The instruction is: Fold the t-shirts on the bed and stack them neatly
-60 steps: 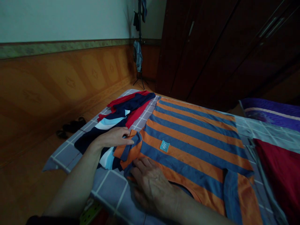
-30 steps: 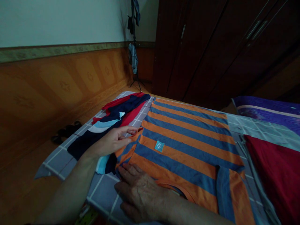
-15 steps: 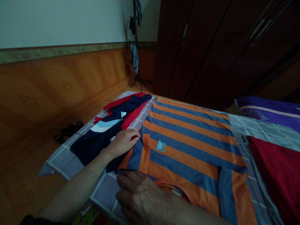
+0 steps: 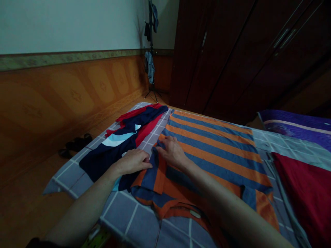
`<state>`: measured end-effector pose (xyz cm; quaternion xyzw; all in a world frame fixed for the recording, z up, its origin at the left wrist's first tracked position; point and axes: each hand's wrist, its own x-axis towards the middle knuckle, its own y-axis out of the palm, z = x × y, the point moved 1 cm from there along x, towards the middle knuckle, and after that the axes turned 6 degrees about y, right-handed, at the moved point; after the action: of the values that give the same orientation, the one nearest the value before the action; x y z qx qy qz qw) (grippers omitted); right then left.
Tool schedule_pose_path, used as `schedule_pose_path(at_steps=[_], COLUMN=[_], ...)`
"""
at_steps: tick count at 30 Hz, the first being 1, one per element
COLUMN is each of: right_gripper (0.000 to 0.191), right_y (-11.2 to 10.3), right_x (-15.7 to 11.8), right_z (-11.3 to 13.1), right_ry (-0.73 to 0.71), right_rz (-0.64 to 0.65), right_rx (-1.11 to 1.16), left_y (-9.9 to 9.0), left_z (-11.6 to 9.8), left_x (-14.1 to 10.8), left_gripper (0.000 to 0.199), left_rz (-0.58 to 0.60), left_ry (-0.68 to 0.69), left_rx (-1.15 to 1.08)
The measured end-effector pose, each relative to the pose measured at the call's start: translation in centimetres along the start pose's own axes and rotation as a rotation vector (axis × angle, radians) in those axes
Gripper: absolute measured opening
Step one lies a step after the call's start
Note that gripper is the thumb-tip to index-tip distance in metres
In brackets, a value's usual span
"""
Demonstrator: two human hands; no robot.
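Note:
An orange and blue striped T-shirt (image 4: 207,151) lies spread on the bed, its collar towards me and its near-left sleeve folded inward over the body. My left hand (image 4: 133,161) is closed at the outer edge of that sleeve, thumb and curled fingers at the cloth; its fingertips are partly hidden. Just to the right, my right hand (image 4: 170,150) rests on the shirt near the top of the folded sleeve, thumb and fingers apart. A navy, white and red garment (image 4: 111,155) lies beside the shirt, partly beneath my left forearm.
A grey checked sheet (image 4: 126,206) covers the bed. Red cloth (image 4: 294,193) lies on the right, with a purple blanket (image 4: 297,124) behind. Dark sandals (image 4: 77,143) are on the floor at left. A coat stand (image 4: 151,69) and dark wardrobe (image 4: 214,51) stand at the back.
My right hand has moved up and away from the collar end onto the shirt by the folded sleeve. My left hand has shifted slightly nearer to me along the sleeve edge.

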<state>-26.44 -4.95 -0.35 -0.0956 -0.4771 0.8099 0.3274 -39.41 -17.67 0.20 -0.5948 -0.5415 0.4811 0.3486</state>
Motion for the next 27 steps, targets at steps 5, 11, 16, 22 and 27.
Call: schedule_pose_path(at_steps=[5, 11, 16, 22, 27], right_gripper=[0.015, 0.012, 0.027, 0.019, 0.014], right_y=[2.4, 3.0, 2.5, 3.2, 2.2], right_x=[0.7, 0.1, 0.1, 0.7, -0.1], right_z=[-1.6, -2.3, -1.8, -1.1, -0.9], right_ry=[0.014, -0.024, -0.095, -0.071, -0.062], right_rz=[-0.092, -0.156, -0.119, -0.063, -0.046], right_rx=[-0.012, -0.008, 0.008, -0.05, -0.047], left_y=[-0.3, -0.6, -0.7, -0.7, -0.8], left_z=[0.6, 0.7, 0.2, 0.2, 0.7], left_x=[-0.2, -0.4, -0.4, -0.4, -0.4], left_gripper=[0.024, 0.021, 0.016, 0.017, 0.024], left_rz=[0.043, 0.07, 0.127, 0.135, 0.131], left_ry=[0.016, 0.056, 0.12, 0.076, 0.055], left_rx=[-0.034, -0.004, -0.05, -0.047, -0.051])
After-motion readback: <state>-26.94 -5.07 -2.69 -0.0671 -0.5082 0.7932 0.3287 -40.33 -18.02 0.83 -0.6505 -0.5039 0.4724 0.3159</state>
